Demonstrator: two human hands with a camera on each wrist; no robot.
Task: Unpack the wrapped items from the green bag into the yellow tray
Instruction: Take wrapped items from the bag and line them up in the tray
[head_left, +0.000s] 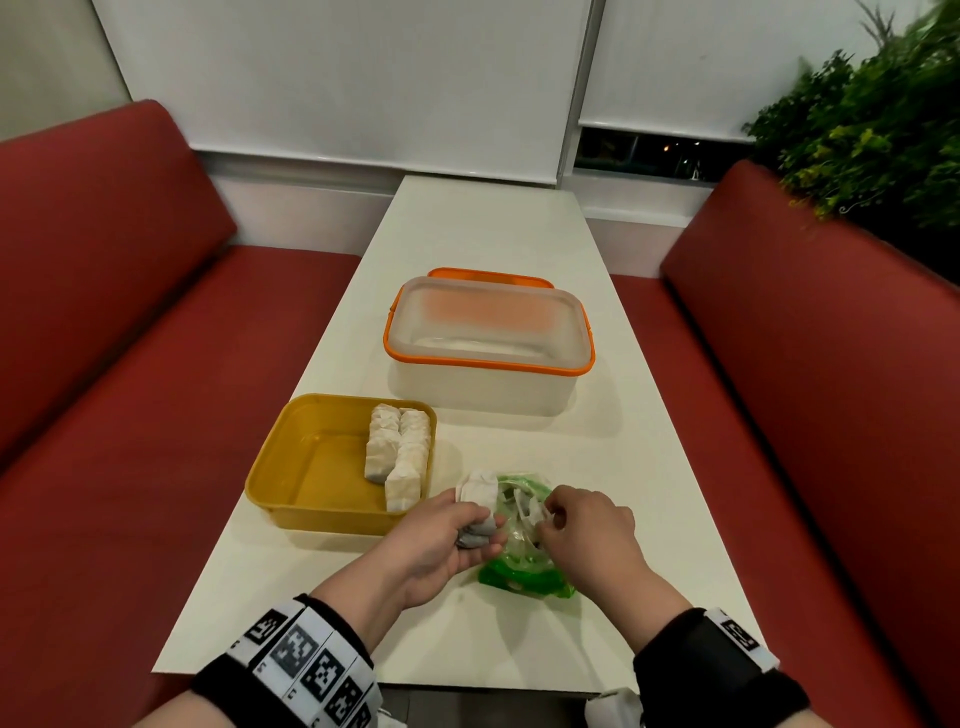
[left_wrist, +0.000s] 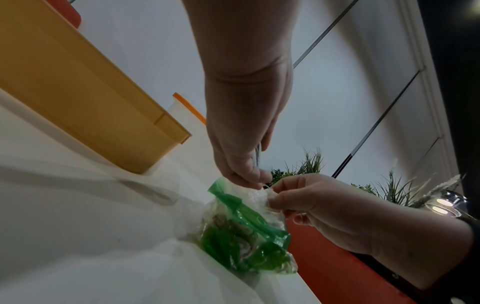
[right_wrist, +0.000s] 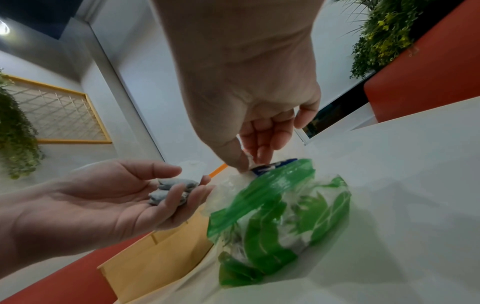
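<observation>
Already two wrapped items lie side by side in the yellow tray, against its right wall. A third wrapped item rests in the left hand, whose grip is a loose cradle: palm up, fingers lightly curled round the packet. Just right of the tray the green bag lies crumpled on the desk, and the right hand pinches something pale at its mouth in a narrow thumb-and-finger grip; whether that is another item or only the bag's plastic I cannot tell. By my reading the task is past its middle: two items placed, one in hand and not yet set down, and perhaps more inside, since the bag has bulk and its contents are too blurred to count. Beyond the tray stands a clear box with an orange rim. The desk is long, white and narrow, flanked by red benches, with white blinds behind and leafy plants at the right.
</observation>
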